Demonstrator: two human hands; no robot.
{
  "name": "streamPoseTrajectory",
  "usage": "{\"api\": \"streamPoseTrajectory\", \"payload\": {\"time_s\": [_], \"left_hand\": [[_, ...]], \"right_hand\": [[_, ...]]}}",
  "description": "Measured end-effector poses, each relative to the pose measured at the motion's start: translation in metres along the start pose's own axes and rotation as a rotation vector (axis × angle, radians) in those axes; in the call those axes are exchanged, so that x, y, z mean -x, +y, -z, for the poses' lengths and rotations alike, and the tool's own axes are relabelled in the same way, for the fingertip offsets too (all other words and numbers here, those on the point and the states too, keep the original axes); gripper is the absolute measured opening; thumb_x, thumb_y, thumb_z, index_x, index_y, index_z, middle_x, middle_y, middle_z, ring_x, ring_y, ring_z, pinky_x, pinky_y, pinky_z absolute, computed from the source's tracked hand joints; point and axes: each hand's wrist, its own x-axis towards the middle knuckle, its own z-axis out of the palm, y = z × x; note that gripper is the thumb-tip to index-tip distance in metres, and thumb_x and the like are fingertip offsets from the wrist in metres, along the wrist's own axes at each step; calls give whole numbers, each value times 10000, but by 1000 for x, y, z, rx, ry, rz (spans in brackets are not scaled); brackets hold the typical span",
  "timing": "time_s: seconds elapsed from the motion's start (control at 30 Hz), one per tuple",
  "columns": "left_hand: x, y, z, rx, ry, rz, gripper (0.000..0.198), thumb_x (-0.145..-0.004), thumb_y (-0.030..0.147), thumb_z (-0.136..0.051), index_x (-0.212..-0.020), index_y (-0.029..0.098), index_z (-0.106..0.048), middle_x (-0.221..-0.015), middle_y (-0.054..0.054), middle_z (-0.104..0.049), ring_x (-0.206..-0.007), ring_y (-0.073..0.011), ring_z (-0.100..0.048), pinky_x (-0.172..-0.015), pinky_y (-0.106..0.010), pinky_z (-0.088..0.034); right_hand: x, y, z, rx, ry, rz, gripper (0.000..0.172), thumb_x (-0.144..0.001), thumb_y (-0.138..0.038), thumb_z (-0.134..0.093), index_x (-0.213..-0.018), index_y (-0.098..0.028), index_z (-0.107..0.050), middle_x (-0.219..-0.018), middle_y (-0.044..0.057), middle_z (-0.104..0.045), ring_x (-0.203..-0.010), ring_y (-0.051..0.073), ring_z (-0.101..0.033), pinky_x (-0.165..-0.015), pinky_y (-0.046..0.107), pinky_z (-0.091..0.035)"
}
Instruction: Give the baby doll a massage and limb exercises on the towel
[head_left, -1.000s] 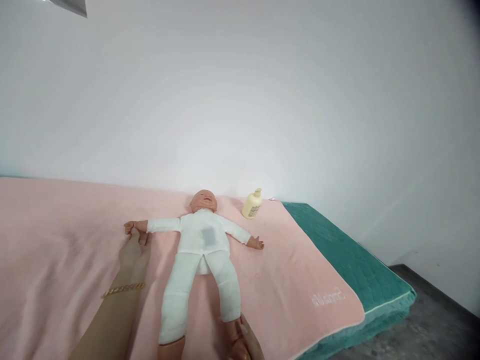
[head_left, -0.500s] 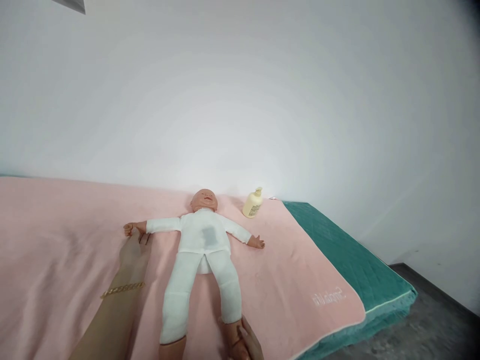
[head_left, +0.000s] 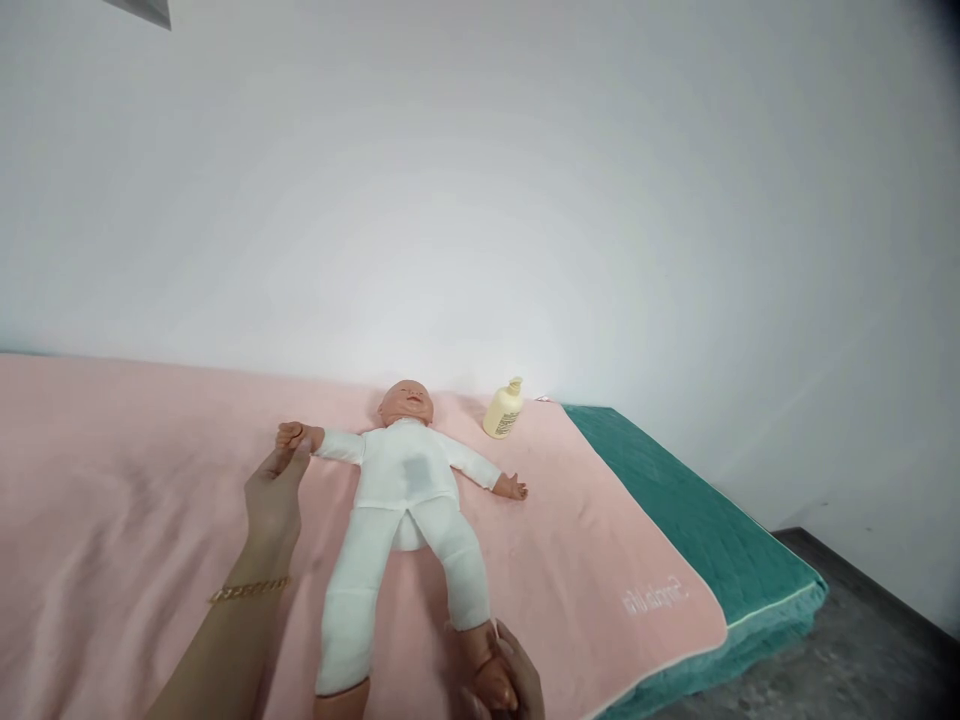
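Note:
A baby doll with a white cloth body and bare head, hands and feet lies on its back, arms and legs spread. My left hand, with a gold chain bracelet at the wrist, is closed around the doll's hand on the left side of the view. At the bottom edge, my right hand grips the doll's foot on the right; part of this hand is cut off by the frame. A grey patch marks the doll's chest.
Under the doll spreads a pink blanket, wrinkled at the left, over a green mattress. A pale yellow pump bottle stands right of the doll's head. Behind rises a white wall; dark floor shows at the right.
The doll's hand in my left hand has been raised and drawn in toward its body, the arm now bent. My right hand and the doll's foot have shifted slightly up and right.

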Motion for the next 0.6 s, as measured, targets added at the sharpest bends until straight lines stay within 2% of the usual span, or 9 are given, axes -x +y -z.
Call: {"api": "streamPoseTrajectory", "payload": {"time_s": [0.03,0.07,0.1,0.13,0.2,0.3,0.4,0.5,0.6], "left_hand": [[2,1,-1,-67,-29,-20,261,-703,253,-798,-946,169,-751,-1039,-57,-734,-1177,-291,-607,-1110,-492,-400],[3,2,-2,-119,-69,-36,298,-687,277,-803,-963,176,-754,-1054,-54,-738,-1176,-300,-608,-1103,-492,-406],[5,3,-3,-153,-116,-47,333,-677,298,-804,-984,180,-755,-1075,-53,-738,-1174,-302,-610,-1097,-481,-414],[7,4,-4,-191,-170,-69,364,-674,317,-799,-1008,180,-753,-1095,-57,-736,-1172,-303,-612,-1088,-471,-426],[11,5,-4,-295,-295,-119,419,-689,350,-778,-1073,186,-739,-1146,-59,-725,-1184,-298,-607,-1081,-451,-438],[17,2,-5,-419,-464,-172,454,-719,382,-754,-1139,212,-722,-1217,-50,-698,-1227,-288,-582,-1099,-440,-425],[21,-4,-7,-468,-579,-257,425,-755,403,-730,-1140,224,-724,-1268,-52,-670,-1246,-283,-570,-1110,-441,-415],[22,-11,-8,-484,-644,-368,385,-773,406,-712,-1110,221,-734,-1275,-60,-665,-1242,-279,-574,-1108,-445,-418],[20,-15,-8,-517,-690,-464,364,-785,398,-688,-1094,212,-740,-1245,-70,-681,-1239,-279,-576,-1101,-454,-422]], "right_hand": [[23,1,20,-2,23,1,441,-856,-518,-661,-1256,-334,-620,-1203,81,-676,-1148,295,-627,-851,491,-599],[49,3,42,-4,45,4,470,-892,-500,-628,-1305,-282,-572,-1256,100,-643,-1141,283,-620,-861,506,-582],[77,5,64,-5,70,-1,414,-941,-487,-554,-1309,-297,-559,-1260,88,-638,-1141,269,-613,-869,494,-575],[105,9,87,-8,91,6,417,-1014,-454,-398,-1336,-236,-548,-1260,87,-623,-1160,255,-609,-934,467,-537],[156,18,125,-24,132,13,461,-957,-448,-530,-1375,-254,-518,-1244,116,-632,-1137,289,-623,-904,476,-563],[202,34,155,-49,166,17,387,-975,-357,-500,-1361,-325,-507,-1271,95,-619,-1167,272,-616,-901,431,-569],[206,49,155,-108,155,-57,386,-972,-333,-507,-1357,-324,-485,-1348,89,-580,-1222,252,-588,-944,391,-551],[187,55,145,-120,84,-61,434,-943,-330,-560,-1367,-294,-473,-1347,97,-590,-1205,239,-604,-941,348,-552],[164,46,136,-138,19,-57,424,-931,-315,-577,-1346,-291,-491,-1320,84,-612,-1201,221,-605,-955,326,-541]]}}
